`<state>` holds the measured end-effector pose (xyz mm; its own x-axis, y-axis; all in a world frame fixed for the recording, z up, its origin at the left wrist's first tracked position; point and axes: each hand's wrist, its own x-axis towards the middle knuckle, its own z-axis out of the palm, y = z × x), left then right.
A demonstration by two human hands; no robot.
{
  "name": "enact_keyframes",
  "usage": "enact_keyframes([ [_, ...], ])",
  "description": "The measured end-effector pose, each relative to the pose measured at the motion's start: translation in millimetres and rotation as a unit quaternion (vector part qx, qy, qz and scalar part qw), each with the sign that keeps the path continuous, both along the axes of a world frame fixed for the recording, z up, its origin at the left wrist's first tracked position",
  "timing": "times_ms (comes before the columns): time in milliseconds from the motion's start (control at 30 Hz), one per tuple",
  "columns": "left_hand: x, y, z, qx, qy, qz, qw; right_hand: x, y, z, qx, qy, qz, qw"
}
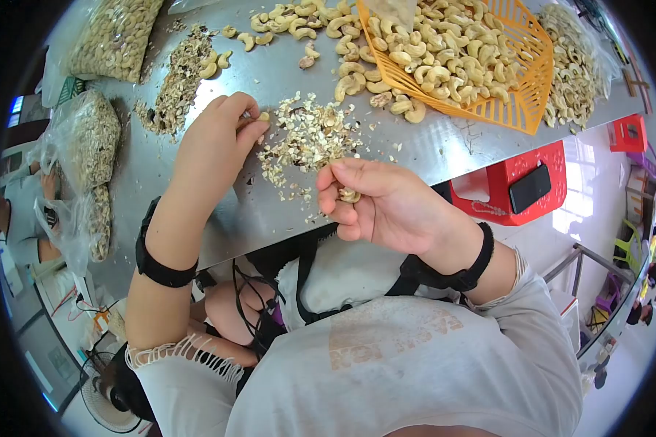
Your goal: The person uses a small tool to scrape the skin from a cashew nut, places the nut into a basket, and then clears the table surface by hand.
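Observation:
My left hand (219, 135) is over the metal table (233, 211), thumb and forefinger pinched on a small pale cashew piece (264, 116). My right hand (375, 197) is palm up near the table's front edge, fingers curled around a cashew (349, 194); its thumb and forefinger meet. Between and beyond the hands lies a pile of small cashew fragments (310, 135). Whole cashews (350, 80) are scattered behind that pile, up to the orange basket (536, 109), which holds many whole cashews.
Bags of nuts (116, 40) and fragments (95, 138) line the left side. A darker crumb pile (175, 87) lies at back left. More cashews (572, 65) are at far right. A red stool (550, 164) bears a phone (530, 188). Another person (25, 211) is at far left.

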<state>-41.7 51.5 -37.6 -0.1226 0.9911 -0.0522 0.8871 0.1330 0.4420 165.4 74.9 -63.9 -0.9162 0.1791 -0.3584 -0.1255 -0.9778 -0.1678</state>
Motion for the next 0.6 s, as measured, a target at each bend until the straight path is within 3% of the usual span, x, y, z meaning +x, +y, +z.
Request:
enact_keyframes([
  [167, -3.2, -1.4, 1.1, -0.037, -0.003, 0.005, 0.999, -1.3, 0.3, -0.4, 0.003, 0.002, 0.000, 1.000],
  [333, -1.5, -4.5, -2.5, 0.055, 0.069, -0.022, 0.996, -2.6, 1.0, 0.7, 0.010, 0.016, -0.005, 1.000],
  [467, 0.7, -2.7, -3.9, 0.050, 0.062, -0.009, 0.997, -1.7, 0.5, -3.8, 0.015, 0.029, -0.016, 0.999],
  [567, 9.4, -2.6, 6.4, 0.060, -0.016, 0.019, 0.998, -1.7, 2.8, 3.0, -0.001, 0.013, -0.027, 1.000],
  [600, 17.5, -2.8, 19.6, -0.004, -0.082, 0.061, 0.995, -2.5, 3.2, 5.3, -0.006, 0.001, -0.033, 0.999],
])
